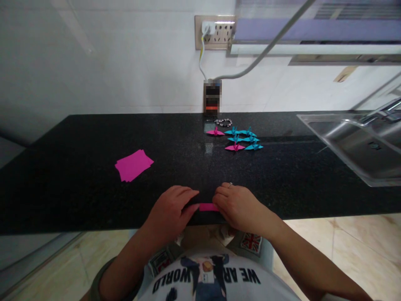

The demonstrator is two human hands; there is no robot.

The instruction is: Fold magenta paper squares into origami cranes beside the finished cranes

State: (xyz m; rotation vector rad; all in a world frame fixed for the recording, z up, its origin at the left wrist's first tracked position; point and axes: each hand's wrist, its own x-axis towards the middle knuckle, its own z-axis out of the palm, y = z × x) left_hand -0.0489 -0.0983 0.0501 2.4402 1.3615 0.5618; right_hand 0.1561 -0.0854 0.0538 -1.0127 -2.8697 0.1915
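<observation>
A small folded pink paper [207, 207] lies near the front edge of the black countertop [78, 196]. My left hand [171, 211] presses on its left end with fingers together and curled. My right hand [238, 205], a ring on one finger, pinches and presses its right end. Only a short strip of the paper shows between the two hands. A stack of pink paper squares [133, 165] lies to the left, further back.
Several folded paper cranes, blue [247, 140] and pink [215, 132], sit near the back of the counter by a bead bracelet [223, 122]. A steel sink [354, 142] with a tap is at the right. A wall socket [214, 32] with a plugged cable is behind.
</observation>
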